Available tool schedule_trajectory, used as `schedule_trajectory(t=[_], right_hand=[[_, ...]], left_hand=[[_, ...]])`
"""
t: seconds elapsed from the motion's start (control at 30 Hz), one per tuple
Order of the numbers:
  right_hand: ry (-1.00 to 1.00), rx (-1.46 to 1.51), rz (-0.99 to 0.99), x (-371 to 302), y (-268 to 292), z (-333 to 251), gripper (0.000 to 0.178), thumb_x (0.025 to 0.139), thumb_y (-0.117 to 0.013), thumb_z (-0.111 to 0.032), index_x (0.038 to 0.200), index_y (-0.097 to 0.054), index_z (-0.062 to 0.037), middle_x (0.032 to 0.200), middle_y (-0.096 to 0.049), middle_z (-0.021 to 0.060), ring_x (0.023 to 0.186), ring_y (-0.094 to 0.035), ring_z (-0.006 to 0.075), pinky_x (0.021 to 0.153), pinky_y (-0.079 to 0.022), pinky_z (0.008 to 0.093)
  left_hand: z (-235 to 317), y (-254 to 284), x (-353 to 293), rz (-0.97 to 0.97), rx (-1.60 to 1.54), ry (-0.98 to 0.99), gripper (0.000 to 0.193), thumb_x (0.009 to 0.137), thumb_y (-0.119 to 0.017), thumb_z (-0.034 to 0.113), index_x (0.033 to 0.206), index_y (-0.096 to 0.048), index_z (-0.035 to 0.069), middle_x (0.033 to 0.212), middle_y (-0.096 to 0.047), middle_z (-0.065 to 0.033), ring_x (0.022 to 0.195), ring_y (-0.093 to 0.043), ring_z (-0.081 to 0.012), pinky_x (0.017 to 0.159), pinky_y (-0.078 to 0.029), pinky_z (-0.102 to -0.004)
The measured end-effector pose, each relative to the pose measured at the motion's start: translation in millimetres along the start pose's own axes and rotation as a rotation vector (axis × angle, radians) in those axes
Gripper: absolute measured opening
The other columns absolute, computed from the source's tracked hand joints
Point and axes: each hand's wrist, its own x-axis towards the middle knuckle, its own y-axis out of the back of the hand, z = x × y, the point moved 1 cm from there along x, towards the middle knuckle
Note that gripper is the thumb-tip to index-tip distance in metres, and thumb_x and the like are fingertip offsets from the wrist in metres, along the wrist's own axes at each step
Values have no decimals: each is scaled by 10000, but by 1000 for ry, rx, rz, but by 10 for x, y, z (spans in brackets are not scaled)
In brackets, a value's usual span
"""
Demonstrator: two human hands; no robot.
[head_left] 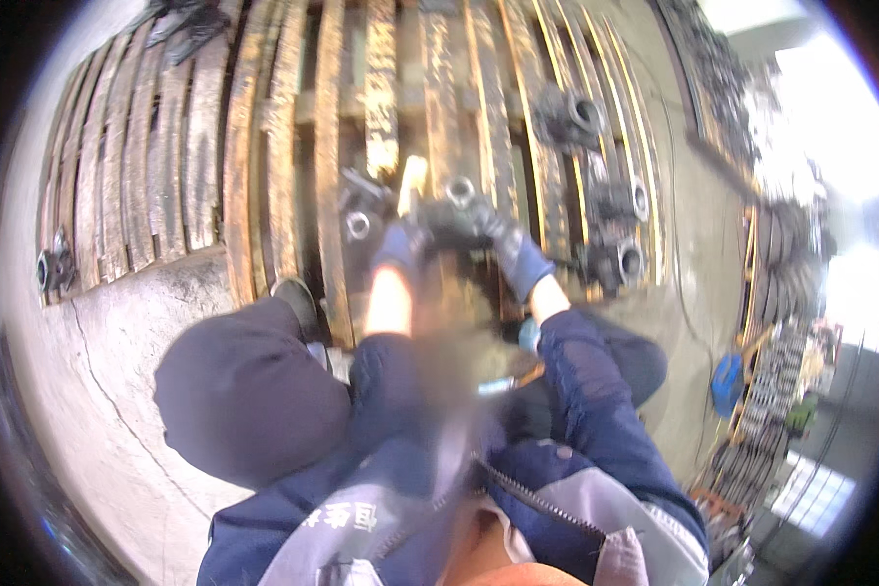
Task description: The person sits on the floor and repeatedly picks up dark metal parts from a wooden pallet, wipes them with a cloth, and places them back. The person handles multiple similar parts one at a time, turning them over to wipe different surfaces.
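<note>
I crouch over a wooden pallet [330,195], both hands in blue, dark-stained gloves. My left hand [400,244] is closed around the lower end of a pale, stick-like thing [413,181]; blur hides what kind it is. Just right of it a dark metal casting [444,217] with a round, bright-rimmed opening lies on the slats. My right hand [506,244] grips that casting's right side, its fingertips partly lost against the dark metal. Left of my left hand sits another dark casting [359,223] with a ring-shaped opening.
Several more castings [613,262] stand along the pallet's right side. A second pallet [137,156] lies to the left, with a dark part [57,264] at its near corner. A cable [689,322] runs over the floor at right, near a blue object [726,384] and stacked metal parts [767,391].
</note>
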Motion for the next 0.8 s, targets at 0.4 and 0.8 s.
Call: schedule_trajectory(t=[0.4,0.8], right_hand=[[113,-563,-247,1808,-259,-1514,403,876,-639,-286,1195,-626,-41,1160,-672,157,1096,-635,287,959,-482,343],[436,-1241,62,2384,-862,-1920,370,921,-532,-232,1276,-573,-138,1230,-649,106,1161,-619,256,1042,-396,447]], left_hand=[[18,86,156,152,-405,62,369,855,-620,226,1156,-610,13,1077,-667,-136,1014,-622,-248,891,-457,-322],[191,-21,25,564,-897,74,376,870,-608,235,1166,-615,3,1116,-673,-138,1048,-623,-247,929,-440,-316]])
